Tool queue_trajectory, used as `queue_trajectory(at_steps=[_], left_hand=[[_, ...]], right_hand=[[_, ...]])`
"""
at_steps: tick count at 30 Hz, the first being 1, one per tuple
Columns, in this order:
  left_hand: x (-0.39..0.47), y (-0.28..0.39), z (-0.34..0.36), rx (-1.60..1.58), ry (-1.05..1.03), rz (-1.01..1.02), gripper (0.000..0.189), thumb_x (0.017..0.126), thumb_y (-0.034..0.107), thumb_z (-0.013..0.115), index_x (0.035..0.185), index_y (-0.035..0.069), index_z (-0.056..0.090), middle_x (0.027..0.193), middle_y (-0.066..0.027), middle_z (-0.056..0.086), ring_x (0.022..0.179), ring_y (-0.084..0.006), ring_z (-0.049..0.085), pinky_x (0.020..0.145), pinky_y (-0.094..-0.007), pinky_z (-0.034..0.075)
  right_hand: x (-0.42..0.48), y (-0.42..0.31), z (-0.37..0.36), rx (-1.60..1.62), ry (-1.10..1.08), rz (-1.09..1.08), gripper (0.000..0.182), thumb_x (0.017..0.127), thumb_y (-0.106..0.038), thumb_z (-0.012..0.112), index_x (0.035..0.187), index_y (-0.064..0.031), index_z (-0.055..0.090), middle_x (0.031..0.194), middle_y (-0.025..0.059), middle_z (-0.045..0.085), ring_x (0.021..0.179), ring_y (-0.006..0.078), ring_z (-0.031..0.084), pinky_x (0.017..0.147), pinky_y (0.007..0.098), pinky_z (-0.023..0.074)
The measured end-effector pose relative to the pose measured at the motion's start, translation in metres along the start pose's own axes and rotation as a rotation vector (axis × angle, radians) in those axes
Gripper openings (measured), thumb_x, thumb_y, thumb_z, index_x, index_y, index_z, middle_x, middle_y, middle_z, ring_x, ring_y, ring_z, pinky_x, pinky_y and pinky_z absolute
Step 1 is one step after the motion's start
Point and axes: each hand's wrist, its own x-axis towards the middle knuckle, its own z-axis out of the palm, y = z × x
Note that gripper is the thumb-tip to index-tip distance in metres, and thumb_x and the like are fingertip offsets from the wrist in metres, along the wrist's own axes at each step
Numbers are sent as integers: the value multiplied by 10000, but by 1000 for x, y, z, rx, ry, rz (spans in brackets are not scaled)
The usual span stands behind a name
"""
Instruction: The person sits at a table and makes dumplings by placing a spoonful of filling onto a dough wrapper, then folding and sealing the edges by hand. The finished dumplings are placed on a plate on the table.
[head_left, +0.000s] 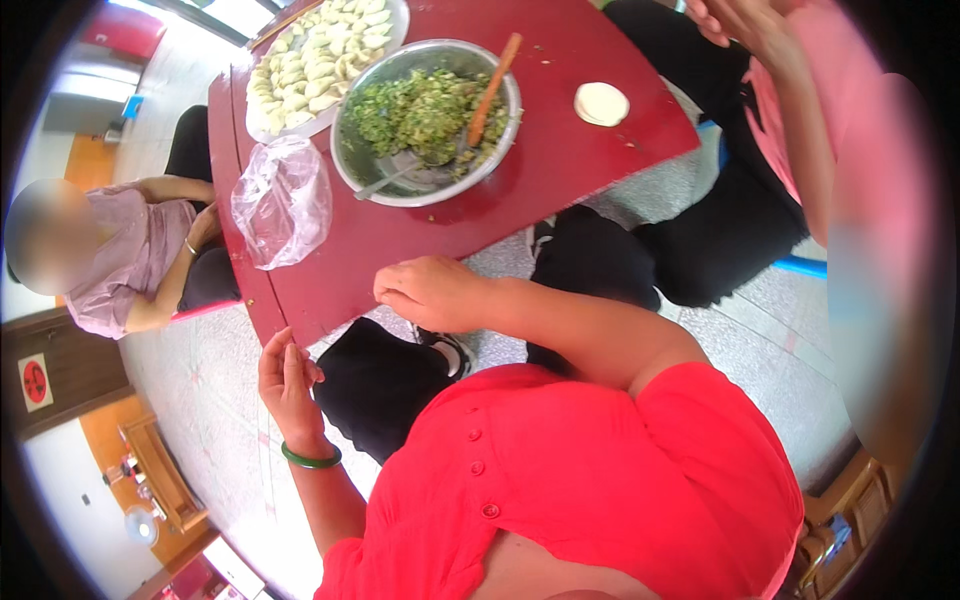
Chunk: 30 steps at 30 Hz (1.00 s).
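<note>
My left hand (289, 375), with a green bangle at the wrist, is raised beside the table's near left corner, its fingers partly curled and holding nothing visible. Over the near table edge is my right hand (431, 292), fingers bent down; whether anything is under them is hidden. Beyond it stands a metal bowl (420, 196) of chopped green filling (412, 109), with a wooden-handled utensil (495, 90) and a metal spoon (386, 180) in it. Folded dumplings (322, 64) cover a tray (401, 19) behind the bowl. Round dough wrappers (601, 103) lie stacked at the right.
A crumpled clear plastic bag (281, 202) lies on the red table (555, 161), left of the bowl. One person (142, 247) sits at the left. Another person in pink (840, 112) is close at the right, hands above the table's far right side.
</note>
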Motion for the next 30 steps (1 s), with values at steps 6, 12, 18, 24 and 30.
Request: queue_trajectory(at_steps=[6, 12, 18, 24, 30], left_hand=[[-10, 3, 41, -41, -339, 38, 190, 980, 75, 549, 1141, 10, 625, 826, -1, 581, 637, -54, 503, 580, -214, 431], [-9, 33, 114, 141, -660, 231, 152, 924, 14, 597, 1063, 15, 658, 890, -10, 634, 712, -63, 557, 625, -206, 453], [5, 77, 217, 500, -752, 768, 167, 894, 7, 606, 1047, 41, 663, 941, -48, 644, 772, -99, 604, 693, -225, 487], [31, 78, 332, 502, -673, 768, 215, 838, 44, 654, 1053, 42, 661, 1003, -103, 654, 852, -217, 637, 753, -317, 510], [63, 75, 397, 878, -603, 1086, 366, 773, 138, 714, 1124, 63, 641, 1192, -106, 605, 1088, -334, 553, 940, -422, 472]], right_hand=[[-37, -32, -34, 10, -87, 48, 186, 870, -207, 561, 879, -38, 638, 825, 136, 679, 739, 317, 646, 656, 416, 493], [-91, -57, -107, 688, -113, 499, 247, 949, -253, 534, 890, -39, 642, 767, 38, 652, 580, 81, 534, 490, 212, 374], [-118, 17, -137, 1807, 772, 98, 168, 914, -181, 499, 820, -55, 560, 711, 34, 523, 585, 120, 449, 507, 247, 368], [-104, 19, -129, 1711, 914, 249, 130, 887, -141, 484, 824, -61, 565, 742, 36, 561, 596, 130, 474, 516, 256, 374], [-93, 20, -129, 1720, 942, 319, 128, 894, -140, 482, 821, -73, 564, 727, 32, 555, 603, 133, 497, 522, 258, 384]])
